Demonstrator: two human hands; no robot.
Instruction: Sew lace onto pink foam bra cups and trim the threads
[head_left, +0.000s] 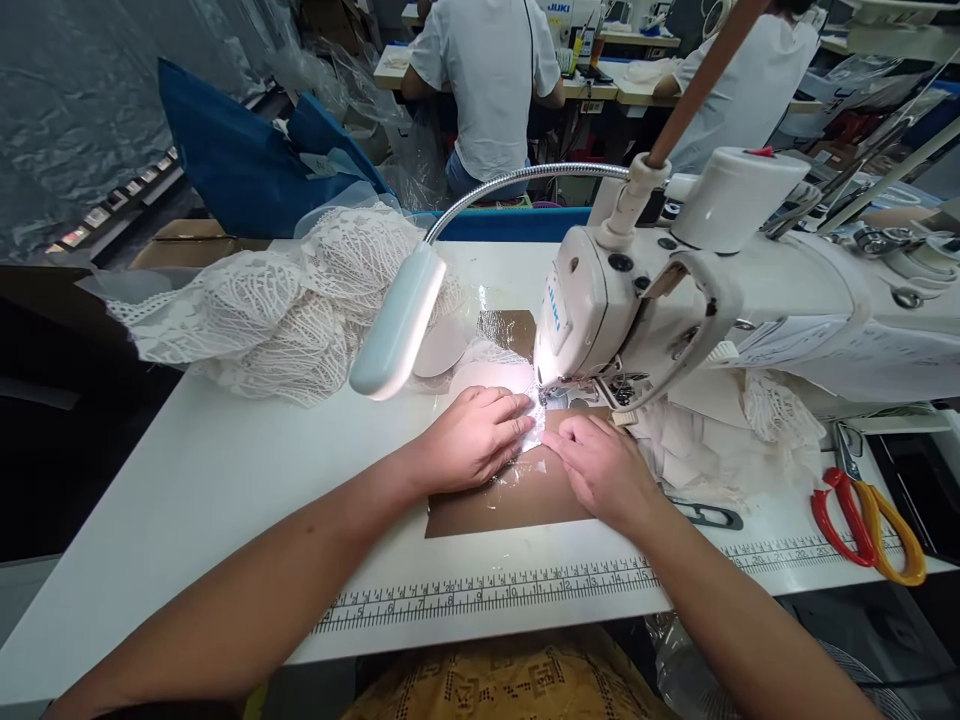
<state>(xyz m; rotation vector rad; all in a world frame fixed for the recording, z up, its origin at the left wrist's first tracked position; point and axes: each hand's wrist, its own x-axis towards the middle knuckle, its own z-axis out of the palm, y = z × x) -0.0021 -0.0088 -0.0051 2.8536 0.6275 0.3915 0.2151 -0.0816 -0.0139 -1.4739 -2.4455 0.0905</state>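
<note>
A piece of white lace fabric [535, 425] lies under the needle area of a white sewing machine [581, 300], lit by the lamp. My left hand [480, 435] rests on it left of the needle, its fingers stretched and lying flat. My right hand [600, 465] is at the near right edge of the lace, fingers curled, thumb and forefinger closed at the fabric's edge. Beneath both hands is a brown sheet [480, 515] partly covered with shiny clear tape. Pale rounded fabric pieces [441, 348] lie just beyond my left hand.
A heap of white lace [300, 290] covers the table's back left. The lamp [397, 320] hangs over the work. Red-and-yellow scissors [870, 520] lie at the right, beyond a small dark thread snipper [709, 514]. A ruler strip [487, 595] runs along the front edge. Two people sit ahead.
</note>
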